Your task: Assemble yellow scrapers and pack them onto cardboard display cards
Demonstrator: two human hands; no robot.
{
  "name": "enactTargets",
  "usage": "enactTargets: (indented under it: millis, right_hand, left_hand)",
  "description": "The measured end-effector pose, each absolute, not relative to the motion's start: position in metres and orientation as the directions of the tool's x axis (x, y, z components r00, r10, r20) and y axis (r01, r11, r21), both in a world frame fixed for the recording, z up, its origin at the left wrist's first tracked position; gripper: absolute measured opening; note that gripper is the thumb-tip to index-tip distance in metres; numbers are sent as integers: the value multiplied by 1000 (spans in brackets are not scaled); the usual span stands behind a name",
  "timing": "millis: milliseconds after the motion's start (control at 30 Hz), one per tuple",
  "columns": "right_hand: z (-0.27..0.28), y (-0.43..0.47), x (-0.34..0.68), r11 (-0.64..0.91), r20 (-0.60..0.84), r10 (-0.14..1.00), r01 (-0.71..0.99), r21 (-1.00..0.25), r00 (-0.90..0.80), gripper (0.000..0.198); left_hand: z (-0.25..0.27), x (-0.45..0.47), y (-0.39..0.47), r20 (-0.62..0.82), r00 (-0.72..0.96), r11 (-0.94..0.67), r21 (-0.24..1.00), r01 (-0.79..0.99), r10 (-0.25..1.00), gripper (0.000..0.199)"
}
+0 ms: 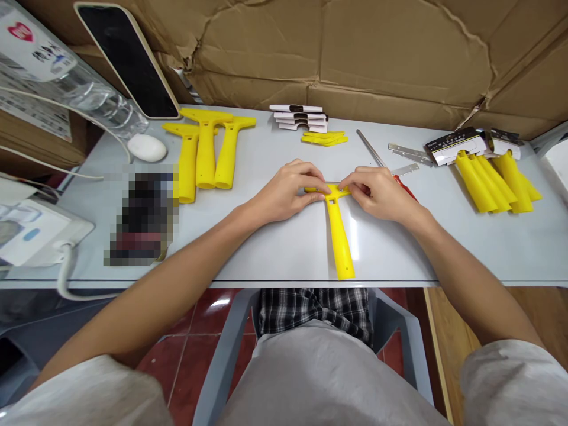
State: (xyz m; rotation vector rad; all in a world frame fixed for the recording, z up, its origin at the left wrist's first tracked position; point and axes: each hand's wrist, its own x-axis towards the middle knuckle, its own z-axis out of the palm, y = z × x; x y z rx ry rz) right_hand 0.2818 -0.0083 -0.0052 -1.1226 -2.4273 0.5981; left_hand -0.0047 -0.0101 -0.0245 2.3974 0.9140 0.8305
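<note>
A yellow T-shaped scraper handle point(339, 239) lies on the table in front of me, its shaft pointing toward the front edge. My left hand point(295, 190) has thumb and fingers closed on the left side of its head. At the right end of the head, my right hand point(376, 190) is closed too, thumb and fingertips pinching there. Anything small between those fingertips is hidden. Just beyond my right hand lies a screwdriver point(371, 148) with a red handle, partly covered by that hand. Metal blades point(409, 154) rest beside it.
Three yellow handles point(205, 154) lie at the left, near a phone point(128, 59) and a water bottle point(89, 94). Folded cards point(299, 117) and small yellow strips point(323, 138) lie at the back. Carded scrapers point(483, 183) sit right. Cardboard point(355, 53) walls the back.
</note>
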Motion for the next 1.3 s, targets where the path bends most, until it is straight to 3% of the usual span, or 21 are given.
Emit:
enactTargets:
  millis: [1000,1300]
  right_hand:
    - [-3,-10,282,571,159,796,635,-520,-584,34]
    - [-11,-12,284,570,235,813,644,-510,-533,37]
  left_hand:
    - [-29,-5,-8,412,568,-691,554,464,712,19]
    - [-24,-6,-15,377,589,-686,544,484,715,20]
